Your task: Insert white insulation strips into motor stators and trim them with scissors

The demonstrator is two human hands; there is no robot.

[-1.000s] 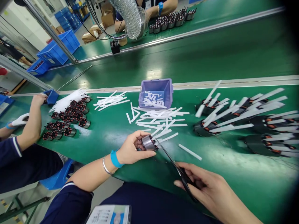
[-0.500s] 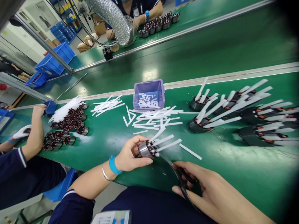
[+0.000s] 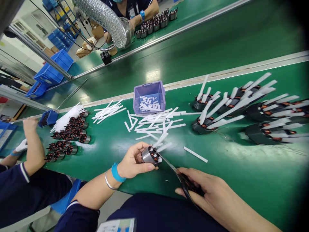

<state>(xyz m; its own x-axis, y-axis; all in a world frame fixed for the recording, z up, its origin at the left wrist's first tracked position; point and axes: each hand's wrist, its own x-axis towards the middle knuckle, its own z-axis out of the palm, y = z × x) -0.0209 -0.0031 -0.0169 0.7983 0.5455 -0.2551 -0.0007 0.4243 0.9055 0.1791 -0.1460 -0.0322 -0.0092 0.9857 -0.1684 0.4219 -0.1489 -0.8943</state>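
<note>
My left hand (image 3: pixel 134 161) is wrapped round a motor stator (image 3: pixel 149 156), a grey metal ring with copper windings, its open face tilted to the right. White paper strips (image 3: pixel 162 139) stand up at its upper edge; one is blurred. My right hand (image 3: pixel 202 190) grips black-handled scissors (image 3: pixel 184 185), with fingers in the loops. The scissor blades (image 3: pixel 167 160) reach the strips at the stator's face; their tips are partly hidden there. Beyond my hands lies a loose pile of white strips (image 3: pixel 156 122).
A purple bin (image 3: pixel 137 102) holds short white pieces. Several stators with long strips (image 3: pixel 205 125) stand at right. At left are bare stators (image 3: pixel 72 129), a strip stack (image 3: pixel 69 116) and a co-worker's arm (image 3: pixel 35 141). A silver duct (image 3: pixel 103 19) hangs above; another person sits opposite.
The long strips on the right side of the stator's face are gone or cut short, one blurred. The scissor blades have moved up across the face. The whole view has shifted slightly.
</note>
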